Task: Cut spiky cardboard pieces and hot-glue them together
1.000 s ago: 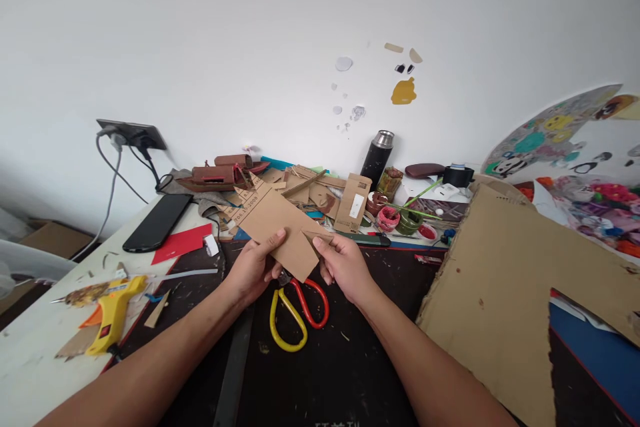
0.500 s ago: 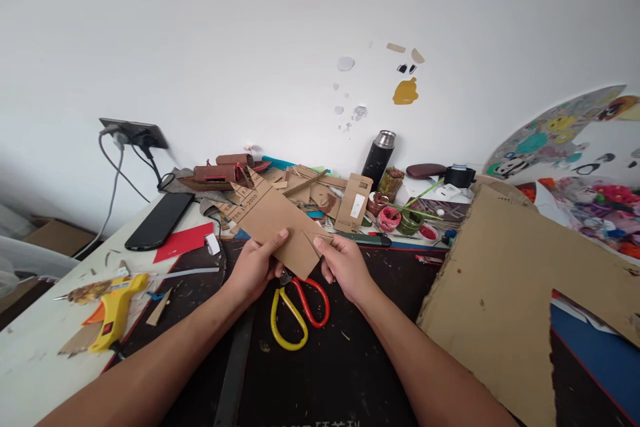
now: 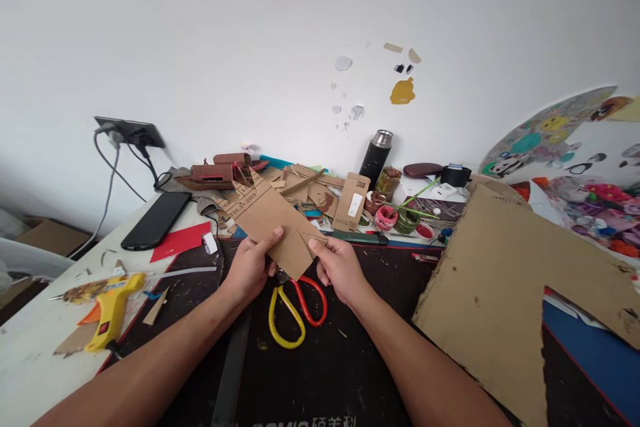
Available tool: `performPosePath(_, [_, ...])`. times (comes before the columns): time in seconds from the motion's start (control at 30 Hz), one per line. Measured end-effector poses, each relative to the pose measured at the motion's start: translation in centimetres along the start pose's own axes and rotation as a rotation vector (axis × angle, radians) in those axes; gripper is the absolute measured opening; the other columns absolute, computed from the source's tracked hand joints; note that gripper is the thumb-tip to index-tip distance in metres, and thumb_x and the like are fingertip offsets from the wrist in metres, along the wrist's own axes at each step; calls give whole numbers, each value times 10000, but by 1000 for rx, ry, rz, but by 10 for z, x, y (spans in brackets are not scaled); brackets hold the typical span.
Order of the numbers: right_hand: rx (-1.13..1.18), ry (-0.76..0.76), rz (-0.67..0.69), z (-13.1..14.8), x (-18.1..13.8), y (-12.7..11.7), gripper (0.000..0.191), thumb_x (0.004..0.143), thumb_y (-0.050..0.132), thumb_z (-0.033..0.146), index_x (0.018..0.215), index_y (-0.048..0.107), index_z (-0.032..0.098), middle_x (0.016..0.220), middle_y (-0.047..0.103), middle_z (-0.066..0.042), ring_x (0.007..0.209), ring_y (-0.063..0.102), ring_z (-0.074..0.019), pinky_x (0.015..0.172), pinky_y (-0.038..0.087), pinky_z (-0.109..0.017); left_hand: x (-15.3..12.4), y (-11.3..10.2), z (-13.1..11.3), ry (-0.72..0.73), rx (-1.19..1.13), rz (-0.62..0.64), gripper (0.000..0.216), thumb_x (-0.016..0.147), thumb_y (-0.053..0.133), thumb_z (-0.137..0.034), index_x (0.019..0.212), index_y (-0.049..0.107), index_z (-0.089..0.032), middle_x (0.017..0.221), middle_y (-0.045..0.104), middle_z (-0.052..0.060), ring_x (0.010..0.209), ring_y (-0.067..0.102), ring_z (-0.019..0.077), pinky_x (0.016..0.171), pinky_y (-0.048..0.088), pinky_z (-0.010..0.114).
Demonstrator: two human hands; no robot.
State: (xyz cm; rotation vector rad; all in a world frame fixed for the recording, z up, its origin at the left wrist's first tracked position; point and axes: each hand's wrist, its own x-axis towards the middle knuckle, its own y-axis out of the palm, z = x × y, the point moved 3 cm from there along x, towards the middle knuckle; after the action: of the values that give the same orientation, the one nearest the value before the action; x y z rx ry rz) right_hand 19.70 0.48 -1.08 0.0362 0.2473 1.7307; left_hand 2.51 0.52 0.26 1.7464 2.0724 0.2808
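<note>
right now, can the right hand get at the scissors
Probably yes: the scissors lie near the right hand with their handles uncovered. That hand is pinching the cardboard, though, so it would likely have to let go first.

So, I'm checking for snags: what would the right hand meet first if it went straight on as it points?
The cardboard piece, which the right hand pinches by one end. Beyond it, the line seems to run towards the brown model boat, though depth is unclear.
</note>
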Motion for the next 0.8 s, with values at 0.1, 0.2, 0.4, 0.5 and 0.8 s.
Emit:
performPosePath(0.1, [-7,7,-6,-2,-1,1,471,811,789,623,761,638,180,522,546,65,305,359,-55,321,186,-205,0,-1,1,-10,-1,-14,498,583,971,-492,786,688,-135,589,636,-25,302,340,26,285,234,193])
performPosePath(0.2, [-9,3,-4,-3,-1,1,470,819,781,623,766,647,176,530,559,59,306,361,-53,325,180,-206,-1,-1,-1,0,4,-23,502,577,972,-492,794,694,-134,602,645,-22,309,343,27,283,239,196])
performPosePath(0.4, [16,-4,-10,-4,-1,3,467,806,787,622,783,675,169,567,579,49,307,345,-45,327,170,-214,-2,1,-4,32,30,-21,481,587,966,-487,766,687,-139,595,634,-26,309,348,33,277,245,200])
performPosePath(0.5, [19,0,-20,-4,-2,4,453,814,778,608,783,677,167,548,547,62,308,338,-45,331,159,-212,-2,1,-5,32,29,-29,504,570,978,-496,781,699,-133,610,643,-24,314,365,33,275,257,194])
performPosePath(0.8, [7,-10,-2,-3,-4,5,439,837,754,602,773,656,179,478,481,86,298,324,-56,343,144,-220,-2,1,-10,33,63,8,545,544,992,-542,731,684,-134,544,611,-32,282,345,27,276,242,189])
